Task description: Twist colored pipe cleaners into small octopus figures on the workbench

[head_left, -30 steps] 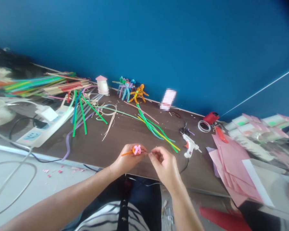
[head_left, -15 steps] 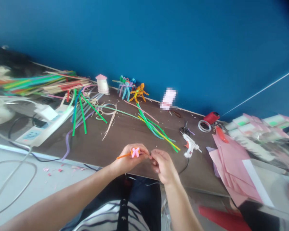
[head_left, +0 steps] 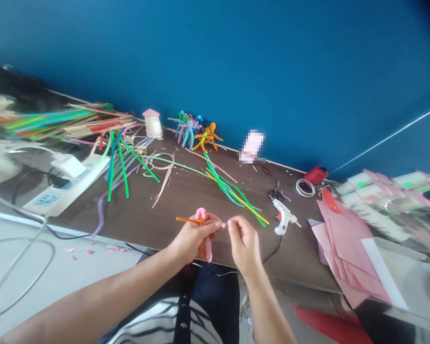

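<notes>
Your left hand holds a small pink and orange pipe-cleaner shape, with the fingers curled around it, above the near side of the table. The fingers of your right hand pinch close and narrow, just beside it. I cannot tell if they hold a thin bit. The shape looks only part made, with long ends sticking out. Two pipe-cleaner figures that look done stand by the blue wall. Green and yellow stems lie past your hands, so they do not block you. A white glue gun sits to the right.
</notes>
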The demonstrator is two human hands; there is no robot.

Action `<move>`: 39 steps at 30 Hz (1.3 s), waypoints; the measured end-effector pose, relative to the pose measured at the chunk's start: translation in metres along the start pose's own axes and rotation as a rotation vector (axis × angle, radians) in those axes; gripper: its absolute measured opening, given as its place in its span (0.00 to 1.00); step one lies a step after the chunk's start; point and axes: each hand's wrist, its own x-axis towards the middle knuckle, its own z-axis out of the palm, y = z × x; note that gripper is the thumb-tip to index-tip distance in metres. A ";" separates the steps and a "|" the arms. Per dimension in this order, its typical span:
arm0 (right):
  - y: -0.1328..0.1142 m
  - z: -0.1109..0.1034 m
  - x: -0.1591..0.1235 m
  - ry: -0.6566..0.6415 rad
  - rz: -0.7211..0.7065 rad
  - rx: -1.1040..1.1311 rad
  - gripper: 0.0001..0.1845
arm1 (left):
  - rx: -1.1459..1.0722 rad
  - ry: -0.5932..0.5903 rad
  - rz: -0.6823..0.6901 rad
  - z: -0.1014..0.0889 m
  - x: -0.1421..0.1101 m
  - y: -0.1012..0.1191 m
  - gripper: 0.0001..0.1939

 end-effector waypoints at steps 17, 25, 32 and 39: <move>0.011 0.012 -0.004 -0.119 0.284 0.385 0.09 | 0.246 0.146 0.141 0.005 0.000 -0.002 0.10; 0.016 0.014 -0.005 -0.075 0.303 0.456 0.07 | 0.323 0.170 0.166 0.004 0.004 -0.001 0.09; 0.010 0.011 -0.004 0.012 0.144 0.240 0.09 | 0.335 0.156 0.174 0.004 0.004 0.000 0.10; 0.006 0.003 -0.004 0.039 0.089 0.102 0.08 | 0.344 0.143 0.157 0.005 0.000 0.006 0.10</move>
